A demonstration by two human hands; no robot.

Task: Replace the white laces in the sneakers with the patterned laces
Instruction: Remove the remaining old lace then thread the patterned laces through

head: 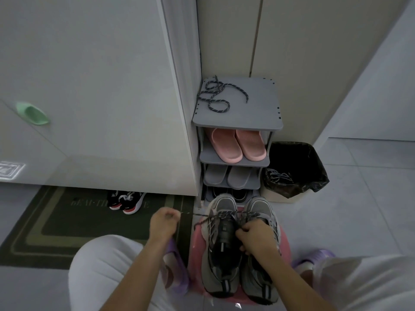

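Grey sneakers (224, 261) stood toes away on a pink stool (195, 248). The patterned lace (195, 213) ran taut leftward from their eyelets to the left hand (164, 223), which pinched its end. The nearer right hand (256, 236) seemed to pinch it at the eyelets.

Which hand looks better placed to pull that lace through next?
Probably the left: the left hand pinches the patterned lace end, stretched out sideways, while the right hand grips it at the sneakers.
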